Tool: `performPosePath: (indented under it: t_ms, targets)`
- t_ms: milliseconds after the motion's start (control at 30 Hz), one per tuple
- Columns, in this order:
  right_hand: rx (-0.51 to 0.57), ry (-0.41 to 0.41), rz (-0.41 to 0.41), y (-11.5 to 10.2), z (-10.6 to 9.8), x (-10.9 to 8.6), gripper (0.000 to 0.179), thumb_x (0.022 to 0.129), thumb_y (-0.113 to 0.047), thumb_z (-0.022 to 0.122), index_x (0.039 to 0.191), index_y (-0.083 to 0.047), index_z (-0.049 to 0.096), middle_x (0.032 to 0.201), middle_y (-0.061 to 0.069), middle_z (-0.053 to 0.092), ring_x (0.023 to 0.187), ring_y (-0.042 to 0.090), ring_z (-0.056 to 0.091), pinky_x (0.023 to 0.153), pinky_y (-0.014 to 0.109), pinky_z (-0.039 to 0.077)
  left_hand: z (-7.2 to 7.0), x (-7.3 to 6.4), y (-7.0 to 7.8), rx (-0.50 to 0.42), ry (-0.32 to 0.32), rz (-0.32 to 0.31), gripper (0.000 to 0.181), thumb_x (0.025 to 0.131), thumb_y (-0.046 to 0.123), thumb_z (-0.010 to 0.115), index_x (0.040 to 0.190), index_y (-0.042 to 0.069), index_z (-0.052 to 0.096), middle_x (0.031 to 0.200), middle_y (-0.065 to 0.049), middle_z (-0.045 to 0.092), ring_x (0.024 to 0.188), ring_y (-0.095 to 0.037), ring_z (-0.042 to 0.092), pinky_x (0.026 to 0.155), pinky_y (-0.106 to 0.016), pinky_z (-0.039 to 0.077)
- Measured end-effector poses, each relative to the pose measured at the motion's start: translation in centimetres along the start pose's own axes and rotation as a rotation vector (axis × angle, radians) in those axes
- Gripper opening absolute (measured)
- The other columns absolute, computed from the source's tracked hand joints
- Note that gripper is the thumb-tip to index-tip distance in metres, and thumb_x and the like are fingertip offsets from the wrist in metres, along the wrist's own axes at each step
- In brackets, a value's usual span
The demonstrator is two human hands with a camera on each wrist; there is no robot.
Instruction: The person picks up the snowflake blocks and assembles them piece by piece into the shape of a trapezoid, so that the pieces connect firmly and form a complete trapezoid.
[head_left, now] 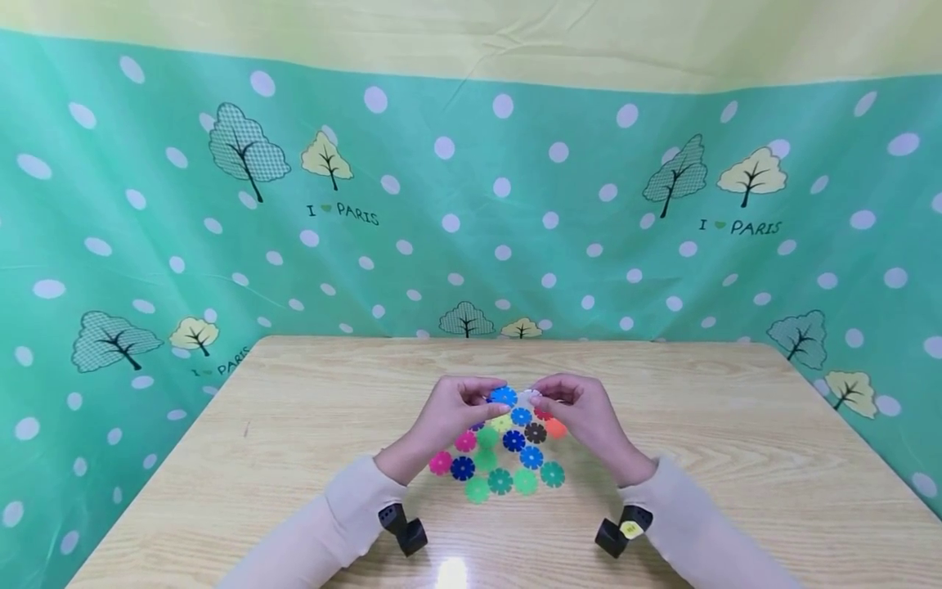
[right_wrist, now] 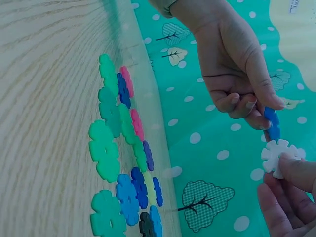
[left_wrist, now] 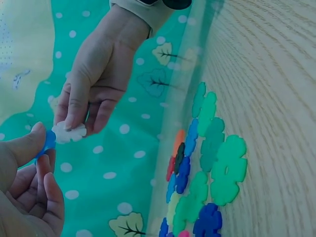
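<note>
My left hand [head_left: 465, 406] pinches a blue snowflake disc [head_left: 504, 396] between thumb and fingers, above the table. Facing it, my right hand [head_left: 577, 402] pinches a white snowflake disc [right_wrist: 277, 157] by its edge. In the left wrist view the blue disc [left_wrist: 47, 143] and the white disc [left_wrist: 69, 132] meet or nearly meet at their notched rims; whether they interlock I cannot tell. Beneath both hands lie several loose snowflake discs, among them a green one [head_left: 477, 490], a dark blue one [head_left: 462, 468], a pink one [head_left: 440, 462] and a black one [head_left: 535, 433].
The wooden table [head_left: 294, 458] extends to both sides of the discs. Behind its far edge hangs a green dotted curtain [head_left: 471, 188] with printed trees. Black wrist cameras [head_left: 403, 530] sit at both cuffs.
</note>
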State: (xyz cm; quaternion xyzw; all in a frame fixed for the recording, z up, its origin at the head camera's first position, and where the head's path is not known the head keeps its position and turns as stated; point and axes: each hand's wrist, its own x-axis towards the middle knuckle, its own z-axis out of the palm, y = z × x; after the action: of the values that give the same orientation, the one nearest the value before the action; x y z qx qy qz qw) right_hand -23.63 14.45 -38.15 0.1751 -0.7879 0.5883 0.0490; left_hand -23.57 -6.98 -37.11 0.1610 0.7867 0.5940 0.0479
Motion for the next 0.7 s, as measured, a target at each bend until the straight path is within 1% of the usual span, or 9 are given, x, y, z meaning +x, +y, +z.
performPosePath:
  t_ms: [100,167,367,500,600,700]
  targets:
    - [-0.001,0.003,-0.006,0.0,0.2,0.0,0.015,0.084,-0.013,0.071,0.094,-0.002,0.070,0.084,0.012,0.070,0.071,0.027,0.066,0.068,0.043,0.057,0.0,-0.1,-0.1,0.006,-0.005,0.006,0.033,0.081,0.017,0.075,0.111,0.005,0.069,0.062,-0.001,0.055,0.056,-0.011,0.044,0.046,-0.017,0.034]
    - [-0.002,0.002,-0.004,0.0,0.3,0.0,0.015,0.084,-0.013,0.071,0.094,-0.002,0.070,0.085,0.011,0.070,0.072,0.028,0.066,0.068,0.043,0.057,0.1,-0.2,-0.2,0.011,-0.011,0.011,0.033,0.081,0.018,0.075,0.111,0.005,0.069,0.064,0.000,0.055,0.057,-0.011,0.045,0.046,-0.017,0.034]
    - [-0.020,0.007,-0.015,0.1,0.5,-0.2,0.013,0.083,-0.009,0.071,0.093,-0.001,0.070,0.084,0.011,0.070,0.071,0.022,0.066,0.068,0.042,0.057,0.1,-0.1,-0.4,0.049,-0.045,0.041,0.034,0.082,0.017,0.073,0.113,0.004,0.068,0.070,-0.001,0.060,0.061,-0.011,0.048,0.049,-0.017,0.038]
    - [-0.041,0.018,-0.053,0.2,0.7,-0.3,0.009,0.083,-0.009,0.071,0.089,-0.002,0.071,0.079,0.009,0.070,0.067,0.016,0.064,0.064,0.036,0.057,0.1,-0.2,-0.4,0.102,-0.090,0.072,0.037,0.084,0.016,0.071,0.118,0.002,0.064,0.075,-0.001,0.063,0.064,-0.012,0.051,0.051,-0.017,0.041]
    - [-0.034,0.010,-0.107,0.3,0.9,-0.3,0.008,0.083,-0.008,0.071,0.087,-0.002,0.070,0.079,0.010,0.069,0.066,0.011,0.062,0.061,0.030,0.056,0.1,-0.2,-0.3,0.128,-0.122,0.095,0.036,0.086,0.015,0.069,0.120,0.002,0.063,0.077,-0.002,0.065,0.067,-0.020,0.056,0.053,-0.017,0.044]
    - [-0.014,0.000,-0.145,0.4,1.1,-0.4,0.006,0.083,-0.007,0.070,0.086,-0.002,0.069,0.079,0.014,0.068,0.064,0.009,0.060,0.057,0.026,0.054,0.0,-0.3,-0.2,0.120,-0.147,0.110,0.033,0.087,0.014,0.067,0.118,0.001,0.064,0.079,-0.003,0.065,0.071,-0.029,0.058,0.056,-0.017,0.046]
